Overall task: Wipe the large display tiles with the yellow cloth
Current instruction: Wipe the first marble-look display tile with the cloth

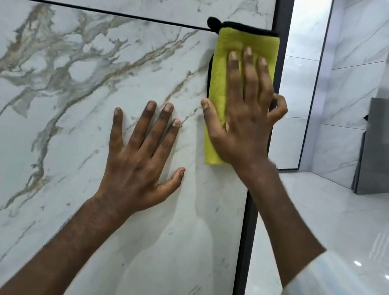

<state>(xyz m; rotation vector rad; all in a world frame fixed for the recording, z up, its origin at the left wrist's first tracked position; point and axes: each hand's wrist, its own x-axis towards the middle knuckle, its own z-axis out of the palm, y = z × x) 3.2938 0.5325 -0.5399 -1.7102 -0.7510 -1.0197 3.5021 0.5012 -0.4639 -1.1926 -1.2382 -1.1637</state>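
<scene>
Right hand (244, 119) presses yellow cloth (225, 52) against marble tile (73, 82); left hand (139, 164) flat beside.

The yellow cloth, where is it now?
In the head view, the yellow cloth is pressed under the right hand on the large tile, beside the black frame at right.

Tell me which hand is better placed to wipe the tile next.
The right hand: it presses the cloth flat against the tile near its right edge. The left hand rests bare on the tile.
</scene>
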